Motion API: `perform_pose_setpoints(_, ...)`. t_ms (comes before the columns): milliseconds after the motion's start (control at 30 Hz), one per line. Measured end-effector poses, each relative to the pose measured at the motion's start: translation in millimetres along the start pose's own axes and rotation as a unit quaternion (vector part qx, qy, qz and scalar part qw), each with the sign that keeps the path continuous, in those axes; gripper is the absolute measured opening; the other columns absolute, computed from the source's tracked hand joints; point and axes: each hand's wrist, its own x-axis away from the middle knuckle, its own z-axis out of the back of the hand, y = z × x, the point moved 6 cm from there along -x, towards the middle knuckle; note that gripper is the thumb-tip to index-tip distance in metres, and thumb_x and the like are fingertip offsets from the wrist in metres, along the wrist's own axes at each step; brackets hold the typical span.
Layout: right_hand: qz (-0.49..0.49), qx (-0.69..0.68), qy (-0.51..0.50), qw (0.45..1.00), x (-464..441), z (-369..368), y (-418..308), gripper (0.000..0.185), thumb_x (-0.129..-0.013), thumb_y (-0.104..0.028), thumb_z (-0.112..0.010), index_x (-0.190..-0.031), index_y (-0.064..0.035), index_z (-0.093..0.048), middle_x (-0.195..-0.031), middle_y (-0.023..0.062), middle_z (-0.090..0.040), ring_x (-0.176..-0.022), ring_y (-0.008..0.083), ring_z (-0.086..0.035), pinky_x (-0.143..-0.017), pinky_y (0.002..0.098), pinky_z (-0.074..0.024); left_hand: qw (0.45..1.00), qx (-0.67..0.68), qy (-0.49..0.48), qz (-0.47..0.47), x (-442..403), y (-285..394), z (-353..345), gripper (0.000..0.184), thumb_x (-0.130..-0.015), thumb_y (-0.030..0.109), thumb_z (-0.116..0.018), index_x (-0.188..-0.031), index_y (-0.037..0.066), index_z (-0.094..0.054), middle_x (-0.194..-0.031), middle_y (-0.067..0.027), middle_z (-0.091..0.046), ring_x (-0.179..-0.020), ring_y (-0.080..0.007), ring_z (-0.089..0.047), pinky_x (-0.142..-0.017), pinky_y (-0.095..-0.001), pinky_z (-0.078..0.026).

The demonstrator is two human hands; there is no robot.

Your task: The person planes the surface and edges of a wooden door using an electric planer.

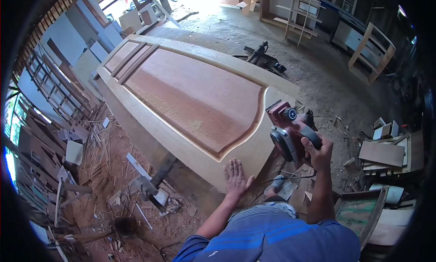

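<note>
A large wooden door (190, 89) lies flat in front of me, with reddish recessed panels, pale frame boards and carved moulding. My left hand (236, 178) rests on the pale near end of the door, palm down and fingers spread. In my right hand (320, 151) is the rear handle of a red and black power tool, which looks like a belt sander (293, 130). The sander is tilted beside the door's near right corner; whether it touches the wood is unclear. Sawdust (197, 125) is scattered across the large panel.
A clamp-like metal fixture (154, 187) stands by the door's left side, and another dark metal fixture (263, 58) is beyond its right edge. Wood scraps (97, 153) litter the floor at left. Boards (383, 153) are piled at right. Shelving frames (372, 53) stand further back.
</note>
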Motion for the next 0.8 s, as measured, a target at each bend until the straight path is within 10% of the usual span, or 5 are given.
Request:
perform_pose_setpoints(333,0.003,-0.109,-0.012,0.994,-150,127,52,0.032,-0.096,-0.028,-0.092,-0.094,-0.0018,-0.074,-0.067,-0.002,-0.065,-0.054,0.0058,-0.058,-0.05,0.0254,-0.0419,0.997,0.065,-0.004,-0.045,-133,143,-24,0.116,-0.1,0.068,-0.062,-0.173,-0.011,-0.02,-0.183,-0.0315,-0.018,-0.174,-0.0434,-0.006,-0.14,-0.0597,0.0)
perform_pose_setpoints(533,0.033,-0.182,-0.001,0.983,-238,169,35,0.036,-0.097,-0.032,-0.091,-0.093,-0.002,-0.071,-0.066,-0.0005,-0.065,-0.054,0.0079,-0.06,-0.052,0.025,-0.0424,0.888,0.363,-0.095,-0.267,-222,325,-84,0.107,-0.084,0.034,-0.093,-0.17,0.002,-0.039,-0.175,-0.0274,-0.04,-0.165,-0.0464,-0.034,-0.137,-0.0522,-0.026)
perform_pose_setpoints(700,0.07,-0.176,-0.019,0.982,-311,193,35,0.037,-0.1,-0.034,-0.088,-0.098,-0.0016,-0.071,-0.068,0.0021,-0.065,-0.053,0.0094,-0.06,-0.051,0.026,-0.0433,0.796,0.462,-0.352,-0.172,-276,436,-186,0.046,-0.095,0.042,-0.085,-0.128,0.01,-0.08,-0.124,-0.0179,-0.081,-0.12,-0.0362,-0.077,-0.107,-0.0451,-0.058)
perform_pose_setpoints(800,0.065,-0.146,-0.061,0.985,-358,215,43,0.033,-0.097,-0.029,-0.091,-0.096,-0.0014,-0.073,-0.068,0.0002,-0.066,-0.056,0.0076,-0.06,-0.053,0.0249,-0.0427,0.825,0.46,-0.308,-0.114,-326,439,-259,0.03,-0.097,0.037,-0.083,-0.112,0.01,-0.082,-0.1,-0.016,-0.082,-0.087,-0.0316,-0.077,-0.083,-0.0461,-0.06)
